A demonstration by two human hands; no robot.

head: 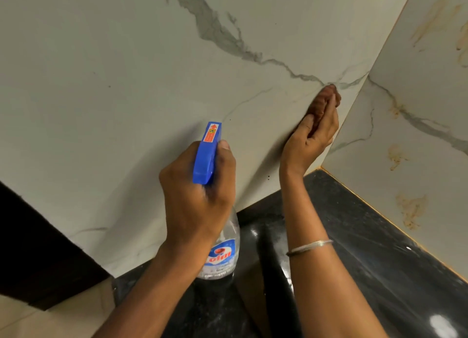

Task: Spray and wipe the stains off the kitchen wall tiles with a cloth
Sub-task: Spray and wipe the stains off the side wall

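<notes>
Nearest my view, both forearms reach up from the bottom edge. A thin metal bangle (310, 246) circles the right wrist. Under the arms lies a glossy black granite countertop (379, 236), running into the corner where the two walls meet. At lower left I see a dark panel (38, 236) below the tiling, with a beige surface (38, 320) under it.

The left hand (200, 193) is wrapped round the neck of a spray bottle (222, 249), fingers curled tight and thumb lying along its blue trigger head. The clear bottle body hangs below the fist above the countertop, and the nozzle points up at the front wall tile (126, 84). This hand hides the bottle's neck and the trigger from me.

Farther on, the right hand (311, 135) grips a bunched rust-brown cloth (323, 102), fingers closed over it, and presses it against the front tile just beside the corner, on a grey marble vein. The hand covers most of the cloth and the tile behind it.

Beyond, the side wall tile (417, 97) carries orange-brown stains (411, 208), low near the countertop and again higher up.
</notes>
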